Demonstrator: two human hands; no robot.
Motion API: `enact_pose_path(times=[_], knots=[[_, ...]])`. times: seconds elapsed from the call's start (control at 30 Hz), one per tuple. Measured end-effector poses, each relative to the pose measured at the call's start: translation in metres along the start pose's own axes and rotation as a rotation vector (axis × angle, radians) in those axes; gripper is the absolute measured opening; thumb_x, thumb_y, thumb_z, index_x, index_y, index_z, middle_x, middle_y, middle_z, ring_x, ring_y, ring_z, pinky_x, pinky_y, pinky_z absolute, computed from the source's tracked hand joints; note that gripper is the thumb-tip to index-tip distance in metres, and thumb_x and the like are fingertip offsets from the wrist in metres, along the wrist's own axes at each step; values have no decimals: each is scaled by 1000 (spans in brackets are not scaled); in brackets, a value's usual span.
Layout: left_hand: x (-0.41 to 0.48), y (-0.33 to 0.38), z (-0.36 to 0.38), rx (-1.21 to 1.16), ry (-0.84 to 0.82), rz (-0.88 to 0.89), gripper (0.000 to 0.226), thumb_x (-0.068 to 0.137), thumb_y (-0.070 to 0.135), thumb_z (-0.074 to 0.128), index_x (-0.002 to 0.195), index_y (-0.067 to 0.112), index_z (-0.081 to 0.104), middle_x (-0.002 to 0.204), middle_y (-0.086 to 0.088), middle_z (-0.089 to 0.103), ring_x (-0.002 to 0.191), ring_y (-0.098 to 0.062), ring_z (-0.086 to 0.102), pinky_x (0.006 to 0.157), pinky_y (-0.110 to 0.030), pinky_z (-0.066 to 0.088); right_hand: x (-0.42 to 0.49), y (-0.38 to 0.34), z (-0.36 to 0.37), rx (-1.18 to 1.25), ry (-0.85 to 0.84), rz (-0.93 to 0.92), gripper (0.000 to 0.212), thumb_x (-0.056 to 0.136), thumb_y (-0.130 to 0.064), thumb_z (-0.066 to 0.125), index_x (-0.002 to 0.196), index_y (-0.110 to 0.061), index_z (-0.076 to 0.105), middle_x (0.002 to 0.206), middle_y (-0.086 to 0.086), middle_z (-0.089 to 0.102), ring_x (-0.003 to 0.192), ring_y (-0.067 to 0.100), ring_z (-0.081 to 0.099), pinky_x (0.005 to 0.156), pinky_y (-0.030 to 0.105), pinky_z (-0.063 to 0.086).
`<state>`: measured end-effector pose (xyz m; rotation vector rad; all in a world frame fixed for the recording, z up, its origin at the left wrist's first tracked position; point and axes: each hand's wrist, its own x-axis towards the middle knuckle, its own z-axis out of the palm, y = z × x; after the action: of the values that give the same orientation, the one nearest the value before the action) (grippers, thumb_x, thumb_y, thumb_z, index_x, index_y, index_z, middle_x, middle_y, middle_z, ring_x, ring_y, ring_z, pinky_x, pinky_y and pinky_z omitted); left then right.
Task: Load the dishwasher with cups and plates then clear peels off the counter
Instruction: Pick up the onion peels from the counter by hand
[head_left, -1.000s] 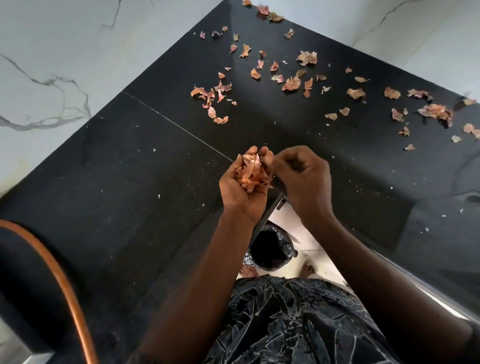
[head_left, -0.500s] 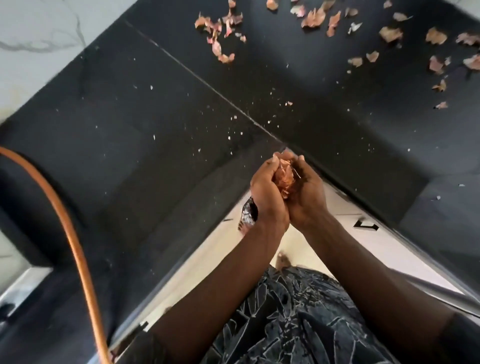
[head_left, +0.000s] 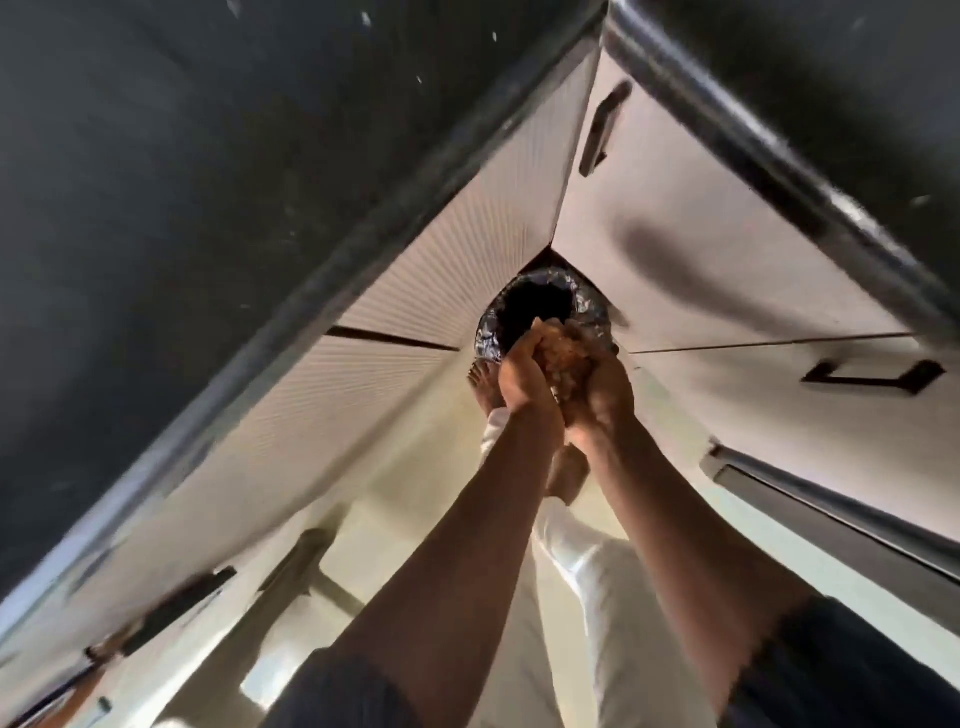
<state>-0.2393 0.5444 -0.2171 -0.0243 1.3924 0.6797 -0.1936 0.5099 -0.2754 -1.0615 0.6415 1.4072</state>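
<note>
Two-handed, cupping a clump of papery orange-brown onion peels (head_left: 563, 358) between left hand (head_left: 519, 387) and right hand (head_left: 605, 400), fingers curled round it. Lowered from counter height to just above the round black-lined bin (head_left: 485, 340). Behind the bin, pale ribbed cabinet doors (head_left: 441, 270); above it, speckled black stone counter (head_left: 182, 156).

The left hand (head_left: 522, 387) and right hand (head_left: 605, 397), a second ago at counter (head_left: 208, 156) height, now hang well below its edge. They are cupped together around the peels (head_left: 563, 356), just above the open mouth of the bin (head_left: 540, 306) in the corner. The view has tipped down. The scattered bits on the counter top have gone out of sight, and the cabinet doors (head_left: 727, 270), floor (head_left: 395, 530), bare feet (head_left: 567, 475) and white trousers (head_left: 597, 571) now show.
</note>
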Motion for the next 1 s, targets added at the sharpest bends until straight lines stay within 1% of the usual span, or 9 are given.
enact_pose_path(times=[0.17,0.3,0.47,0.57,0.63,0.7,0.87,0.93,1.0], knots=[[112,-36,-13,213,54,-5,34,98,32,55,66,23,64,69,12,64,63,-1,58,67,-18,46,85,1,-19,-180,93,2,23,103,-17,50,97,-4,68,70,2,70,62,9,67,61,19,55],[171,-46,-6,257,43,-69,56,103,41,48,54,16,58,46,1,56,38,-11,50,46,-20,43,135,-1,-36,-247,189,22,39,109,-17,37,74,-15,55,42,-8,56,43,1,56,46,11,43],[171,-44,-5,306,3,-78,42,105,48,39,81,17,54,43,6,60,50,-11,61,57,-24,42,165,-4,-57,-231,238,-35,27,107,-22,40,95,-16,64,79,-2,73,97,17,60,98,33,48],[155,-40,-9,249,40,-41,47,103,49,42,123,10,58,104,-2,73,106,-19,58,91,-24,41,132,-9,-52,-201,231,-8,26,105,-20,47,127,-13,61,115,4,62,122,24,53,109,40,45],[136,-33,-14,218,39,-10,66,101,55,42,148,9,42,151,-10,45,140,-23,39,113,-33,29,103,-13,-45,-225,235,-39,34,106,-20,47,137,-10,56,131,8,55,129,27,50,110,42,44],[105,-24,-15,313,49,44,70,99,57,45,149,8,41,151,-12,44,142,-25,38,112,-34,31,64,-16,-34,-277,233,-65,35,107,-21,43,136,-4,56,135,11,54,129,29,50,109,44,44],[-3,7,-1,1206,-132,357,45,92,33,61,119,-2,64,117,-19,66,99,-18,56,89,-31,43,-44,-48,11,-1188,156,-252,44,102,-15,26,107,4,65,111,23,64,111,35,60,101,45,44],[-45,24,8,1555,-200,537,35,94,22,53,120,1,63,124,-19,64,107,-24,59,96,-34,41,-87,-63,28,-1542,70,-413,61,91,-23,18,115,9,63,121,28,63,116,40,59,97,45,39],[-85,46,19,1796,-244,684,46,87,34,41,119,9,63,126,-16,62,119,-32,58,100,-39,46,-131,-78,53,-1732,71,-552,46,97,-22,27,114,0,64,122,22,64,116,38,60,96,42,42]])
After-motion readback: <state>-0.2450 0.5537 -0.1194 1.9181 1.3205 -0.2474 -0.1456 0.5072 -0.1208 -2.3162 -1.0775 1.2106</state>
